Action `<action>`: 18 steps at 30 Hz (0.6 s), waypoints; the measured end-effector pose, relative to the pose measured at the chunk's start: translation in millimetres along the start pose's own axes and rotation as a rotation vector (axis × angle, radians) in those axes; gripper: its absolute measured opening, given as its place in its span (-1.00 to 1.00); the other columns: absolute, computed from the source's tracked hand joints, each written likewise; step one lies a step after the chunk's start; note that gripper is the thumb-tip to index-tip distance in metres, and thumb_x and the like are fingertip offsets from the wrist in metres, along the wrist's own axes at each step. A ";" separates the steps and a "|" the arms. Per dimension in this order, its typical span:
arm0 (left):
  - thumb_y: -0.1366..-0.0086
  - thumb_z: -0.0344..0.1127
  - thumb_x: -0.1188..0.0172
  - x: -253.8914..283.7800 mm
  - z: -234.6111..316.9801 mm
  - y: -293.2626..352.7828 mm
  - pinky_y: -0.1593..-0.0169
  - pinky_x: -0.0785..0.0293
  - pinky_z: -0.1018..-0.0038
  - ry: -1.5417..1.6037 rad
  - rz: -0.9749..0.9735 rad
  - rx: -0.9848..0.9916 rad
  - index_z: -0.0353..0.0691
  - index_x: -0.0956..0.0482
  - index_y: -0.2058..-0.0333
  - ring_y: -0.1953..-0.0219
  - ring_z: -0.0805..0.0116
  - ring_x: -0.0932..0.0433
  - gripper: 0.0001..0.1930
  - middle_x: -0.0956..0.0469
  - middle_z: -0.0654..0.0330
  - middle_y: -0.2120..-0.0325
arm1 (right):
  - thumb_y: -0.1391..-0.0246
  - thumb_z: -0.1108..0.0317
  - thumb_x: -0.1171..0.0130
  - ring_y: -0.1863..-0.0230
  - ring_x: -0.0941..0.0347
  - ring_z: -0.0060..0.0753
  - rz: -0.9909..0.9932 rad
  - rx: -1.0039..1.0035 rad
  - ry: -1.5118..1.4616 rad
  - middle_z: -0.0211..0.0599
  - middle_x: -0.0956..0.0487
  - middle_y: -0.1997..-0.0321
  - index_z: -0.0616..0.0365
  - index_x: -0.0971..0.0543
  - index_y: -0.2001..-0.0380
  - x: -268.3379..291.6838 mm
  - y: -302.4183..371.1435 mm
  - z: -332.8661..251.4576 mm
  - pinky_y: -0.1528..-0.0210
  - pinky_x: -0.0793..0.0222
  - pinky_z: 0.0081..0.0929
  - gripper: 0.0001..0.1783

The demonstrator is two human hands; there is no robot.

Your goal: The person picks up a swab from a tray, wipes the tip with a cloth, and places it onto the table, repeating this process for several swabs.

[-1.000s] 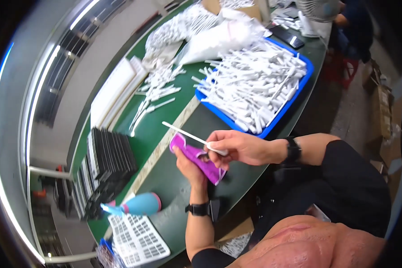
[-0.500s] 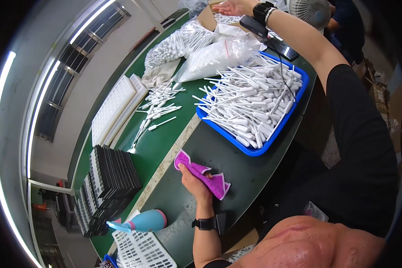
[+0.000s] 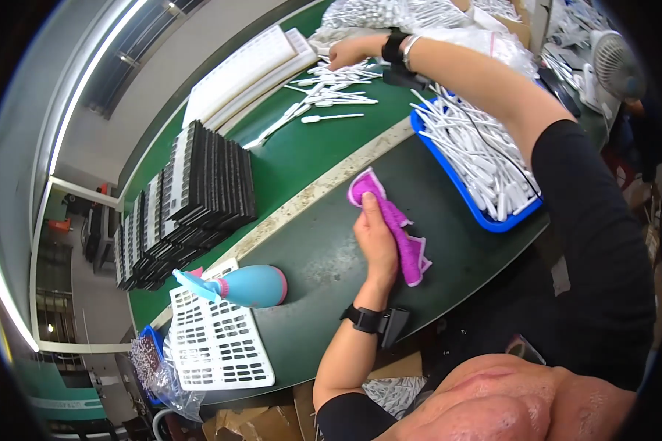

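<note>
My left hand is closed round a folded purple cloth with pale edging, held over the dark table mat. Stretched far out, my right hand hangs palm down over a loose pile of white plastic droppers on the green tabletop. Its fingers are curled, and whatever they pinch is hidden. One dropper lies a little apart, on the near side of the pile. More droppers fill a blue tray below my right forearm.
Stacked black slotted trays stand at left, with white perforated boards behind. A light-blue spray bottle lies on a white slotted plate. Bagged white parts sit at the back. A fan stands far right.
My right hand has come from the carton at the back to the loose droppers. The left still grips the cloth. The view has swung, shifting the table contents within the picture.
</note>
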State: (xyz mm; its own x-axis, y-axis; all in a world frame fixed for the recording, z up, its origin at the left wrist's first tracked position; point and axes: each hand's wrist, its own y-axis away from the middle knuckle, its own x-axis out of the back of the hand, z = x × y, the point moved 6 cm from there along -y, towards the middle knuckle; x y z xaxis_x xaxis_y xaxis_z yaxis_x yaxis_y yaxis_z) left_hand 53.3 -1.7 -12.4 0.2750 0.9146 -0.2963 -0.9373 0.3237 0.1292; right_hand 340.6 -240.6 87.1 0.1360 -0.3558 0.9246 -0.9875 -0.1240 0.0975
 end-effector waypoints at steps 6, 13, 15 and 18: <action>-0.42 0.02 0.14 -14.7 2.2 6.9 0.51 -0.24 0.63 0.014 -0.023 -0.002 -0.19 -0.43 0.61 0.60 0.65 -0.29 -0.50 -0.37 0.39 0.70 | -0.05 -0.33 0.10 -0.14 -0.34 0.08 0.217 0.004 0.173 -0.04 -0.43 -0.13 -0.04 -0.38 -0.15 -33.9 -56.5 7.7 -0.12 -0.21 0.10 -0.25; -0.42 -0.02 0.12 -9.6 7.5 6.5 0.52 -0.25 0.61 -0.073 -0.006 -0.056 -0.20 -0.42 0.61 0.60 0.65 -0.28 -0.52 -0.35 0.40 0.70 | -0.01 -0.35 0.13 -0.30 -0.10 0.16 0.023 -0.097 0.163 0.00 -0.07 -0.37 -0.15 -0.24 -0.26 -56.9 -44.9 -3.3 -0.27 -0.04 -0.01 -0.19; -0.43 -0.03 0.12 -13.6 11.5 6.5 0.53 -0.25 0.60 -0.068 -0.026 -0.082 -0.21 -0.43 0.60 0.61 0.65 -0.28 -0.52 -0.36 0.40 0.70 | -0.02 -0.34 0.13 -0.32 -0.07 0.15 -0.090 -0.063 0.174 -0.01 -0.02 -0.39 -0.17 -0.21 -0.27 -66.9 -30.7 5.7 -0.30 0.00 -0.04 -0.19; -0.43 -0.03 0.13 -7.5 8.7 3.7 0.54 -0.25 0.58 -0.073 -0.007 -0.100 -0.22 -0.42 0.61 0.62 0.64 -0.28 -0.52 -0.35 0.39 0.70 | -0.02 -0.29 0.08 -0.32 -0.07 0.13 -0.178 0.038 0.209 -0.02 -0.01 -0.39 -0.16 -0.20 -0.28 -81.2 -3.2 3.0 -0.32 0.01 -0.08 -0.19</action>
State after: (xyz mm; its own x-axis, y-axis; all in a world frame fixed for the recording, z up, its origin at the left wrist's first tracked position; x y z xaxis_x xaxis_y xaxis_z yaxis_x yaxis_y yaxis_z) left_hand 49.6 -5.2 -1.5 0.2931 0.9289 -0.2264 -0.9510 0.3076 0.0310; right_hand 333.0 -214.0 10.6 0.2835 -0.1273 0.9505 -0.9454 -0.2031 0.2548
